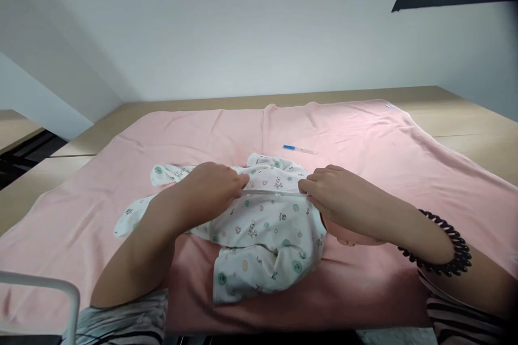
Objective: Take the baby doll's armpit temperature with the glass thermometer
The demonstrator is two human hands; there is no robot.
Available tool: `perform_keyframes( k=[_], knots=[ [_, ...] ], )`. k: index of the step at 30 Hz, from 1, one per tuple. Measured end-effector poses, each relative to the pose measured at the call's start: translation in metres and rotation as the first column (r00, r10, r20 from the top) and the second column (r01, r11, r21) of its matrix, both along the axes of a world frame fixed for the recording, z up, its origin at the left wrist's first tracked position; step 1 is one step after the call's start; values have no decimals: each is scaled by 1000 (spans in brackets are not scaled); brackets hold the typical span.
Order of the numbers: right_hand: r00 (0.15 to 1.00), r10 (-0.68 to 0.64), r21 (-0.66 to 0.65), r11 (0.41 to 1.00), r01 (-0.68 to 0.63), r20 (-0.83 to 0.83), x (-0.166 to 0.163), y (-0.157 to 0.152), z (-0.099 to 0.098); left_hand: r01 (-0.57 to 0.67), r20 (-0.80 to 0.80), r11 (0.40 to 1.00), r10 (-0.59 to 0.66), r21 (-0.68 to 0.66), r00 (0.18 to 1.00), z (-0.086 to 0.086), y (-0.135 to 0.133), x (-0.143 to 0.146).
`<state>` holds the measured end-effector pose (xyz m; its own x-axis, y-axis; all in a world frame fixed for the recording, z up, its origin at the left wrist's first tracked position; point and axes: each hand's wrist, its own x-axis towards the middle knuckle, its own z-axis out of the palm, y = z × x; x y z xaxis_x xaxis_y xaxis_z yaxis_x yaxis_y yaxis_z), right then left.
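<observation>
A white baby onesie with green, pink and dark prints lies spread on a pink blanket. It clothes a baby doll, whose head shows only in part beneath my right forearm. My left hand pinches the onesie's front edge near the waist. Closer to the neckline, my right hand grips the same edge, which is stretched straight between both hands. The onesie's legs reach out to the left, partly covered by my left arm.
Behind the onesie lies a thermometer with a blue end. The blanket covers most of a wooden table, which stands against a white wall. A pale curved metal bar sits at the lower left.
</observation>
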<state>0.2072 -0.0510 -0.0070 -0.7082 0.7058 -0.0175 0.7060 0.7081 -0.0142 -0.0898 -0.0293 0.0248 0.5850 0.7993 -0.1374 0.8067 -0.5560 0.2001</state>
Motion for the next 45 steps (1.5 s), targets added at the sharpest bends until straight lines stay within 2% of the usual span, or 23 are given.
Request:
perform_keyframes(
  k=[2,3,5,8,11,14,18,23,28,32,37,45],
  knots=[
    [1000,-8,23,1000,7,24,-1,0,-1,70,-70,996,-73,-48,995,1,13,9],
    [999,-14,26,1000,13,37,-3,-1,-1,93,-29,994,-95,-61,995,-1,19,15],
    [997,-22,21,1000,21,75,-7,-2,0,129,176,990,-117,-58,977,-9,28,31],
    [989,-27,57,998,19,147,-14,-2,4,253,448,966,-202,-56,871,-31,32,59],
    [986,-19,117,993,-1,168,-15,-2,4,332,545,938,-228,-99,807,-55,31,80],
    [987,-33,98,995,17,156,-14,-2,2,345,570,932,-223,-115,791,-67,29,87],
    [986,-107,96,991,96,126,-15,-1,0,393,589,910,-247,-132,770,-66,30,85],
    [979,-169,83,984,161,111,-17,-1,0,418,574,907,-317,-48,755,-66,31,85],
    [985,-136,71,989,129,106,-15,-1,-2,436,548,899,-346,-38,761,-72,32,85],
    [986,-116,37,993,112,118,-15,0,-1,412,506,910,-332,-51,796,-74,32,86],
    [977,-137,-14,990,141,162,-19,0,3,402,433,914,-342,-54,834,-72,30,88],
    [971,-167,-15,985,172,170,-20,0,4,445,433,893,-373,-75,821,-72,33,88]
  ],
)
